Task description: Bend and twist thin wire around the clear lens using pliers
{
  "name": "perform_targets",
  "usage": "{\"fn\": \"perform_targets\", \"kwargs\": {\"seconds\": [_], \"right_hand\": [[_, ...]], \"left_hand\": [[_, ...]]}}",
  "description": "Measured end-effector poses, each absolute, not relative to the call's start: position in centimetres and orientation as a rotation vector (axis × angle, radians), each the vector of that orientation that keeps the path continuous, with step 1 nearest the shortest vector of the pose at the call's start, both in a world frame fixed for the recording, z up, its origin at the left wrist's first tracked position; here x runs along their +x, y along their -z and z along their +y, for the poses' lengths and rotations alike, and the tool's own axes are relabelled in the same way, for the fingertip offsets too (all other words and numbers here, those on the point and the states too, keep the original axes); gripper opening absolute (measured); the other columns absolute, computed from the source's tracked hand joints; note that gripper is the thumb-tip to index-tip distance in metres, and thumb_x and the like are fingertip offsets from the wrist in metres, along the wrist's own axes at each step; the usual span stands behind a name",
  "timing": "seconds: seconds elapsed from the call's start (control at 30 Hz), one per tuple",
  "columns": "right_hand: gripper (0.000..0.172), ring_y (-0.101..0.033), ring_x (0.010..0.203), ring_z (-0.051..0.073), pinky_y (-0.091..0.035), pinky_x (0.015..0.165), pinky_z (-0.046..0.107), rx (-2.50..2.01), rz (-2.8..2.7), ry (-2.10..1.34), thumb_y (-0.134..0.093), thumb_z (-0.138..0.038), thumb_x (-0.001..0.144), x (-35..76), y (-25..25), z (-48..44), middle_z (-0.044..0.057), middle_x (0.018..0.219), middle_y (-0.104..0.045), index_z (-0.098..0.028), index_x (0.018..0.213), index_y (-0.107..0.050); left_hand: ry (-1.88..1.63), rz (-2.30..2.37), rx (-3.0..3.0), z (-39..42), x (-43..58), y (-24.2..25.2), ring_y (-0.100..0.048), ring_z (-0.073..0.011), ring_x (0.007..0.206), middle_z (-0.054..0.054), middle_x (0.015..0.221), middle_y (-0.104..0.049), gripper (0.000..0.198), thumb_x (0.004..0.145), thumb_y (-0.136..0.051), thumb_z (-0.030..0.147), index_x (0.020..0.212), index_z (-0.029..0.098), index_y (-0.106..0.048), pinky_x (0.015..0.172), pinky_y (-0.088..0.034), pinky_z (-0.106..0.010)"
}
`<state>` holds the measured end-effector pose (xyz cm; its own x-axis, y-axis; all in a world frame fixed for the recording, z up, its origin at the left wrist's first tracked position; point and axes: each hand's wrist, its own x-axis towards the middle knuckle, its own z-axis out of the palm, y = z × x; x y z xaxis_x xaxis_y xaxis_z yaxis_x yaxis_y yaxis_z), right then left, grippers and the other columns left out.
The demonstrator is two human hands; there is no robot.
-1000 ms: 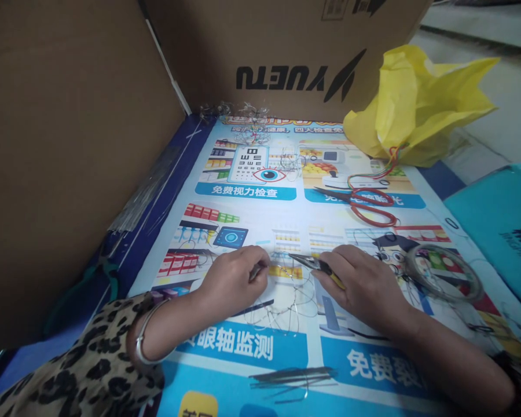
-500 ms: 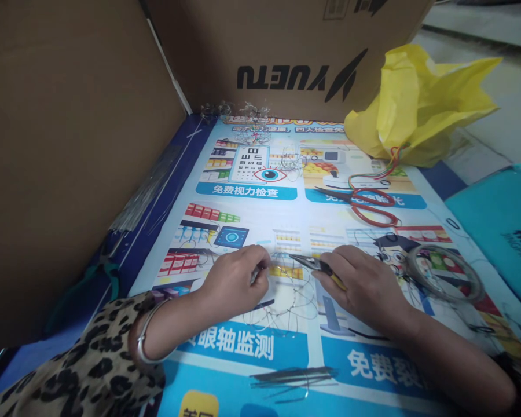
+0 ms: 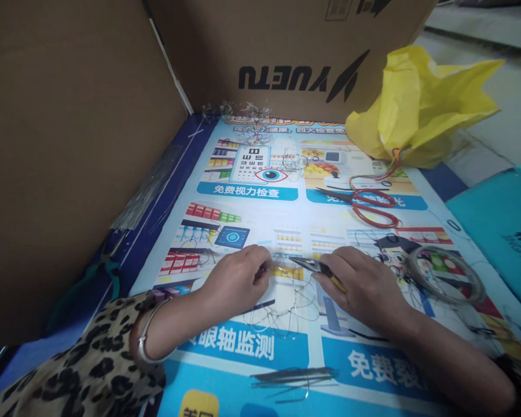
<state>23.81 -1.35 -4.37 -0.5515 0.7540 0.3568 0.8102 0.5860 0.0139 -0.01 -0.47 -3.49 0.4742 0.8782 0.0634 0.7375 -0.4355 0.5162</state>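
In my right hand point(image 3: 360, 284) is a pair of needle-nose pliers point(image 3: 306, 264), its handles mostly hidden in my palm. The slim jaws point left at a thin wire, though I cannot tell whether they grip it. My left hand point(image 3: 242, 279) is closed, thumb against fingers, at the left end of the looped wire piece point(image 3: 282, 310). That piece is a fine, bent, silvery shape spreading below and between both hands over the printed sheet point(image 3: 282, 347). Nearer to me lies a bundle of short straight wires point(image 3: 293, 376).
Red-handled scissors point(image 3: 356, 202) lie beyond my right hand, a wire coil point(image 3: 445, 273) to its right. A yellow bag point(image 3: 417, 110) stands at the back right. Cardboard point(image 3: 295, 52) walls the back and left. Teal-handled pliers point(image 3: 91, 281) and more wires point(image 3: 147, 191) lie left.
Almost nothing differs. Both hands, the pliers and the looped wire stay nearly in place, and the whole view has shifted very slightly.
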Motion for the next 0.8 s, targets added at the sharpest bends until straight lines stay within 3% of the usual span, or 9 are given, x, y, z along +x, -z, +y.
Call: {"fn": "perform_targets", "kwargs": {"seconds": [0.8], "right_hand": [[0.017,-0.050,0.070,0.017,-0.033,0.061,0.028,-1.154,-2.578,0.448,-0.052,-0.033,0.083,24.00,4.25,-1.38,0.005,0.074,-0.056,-0.018,0.080,-0.059]], "left_hand": [[-0.402,1.251,2.301,-0.35,-0.03,2.95,-0.054,-0.0139,0.068,-0.003,0.078,-0.060,0.012,0.073,-0.047,0.011,0.081,0.016,-0.055,0.058,-0.040,-0.026]]}}
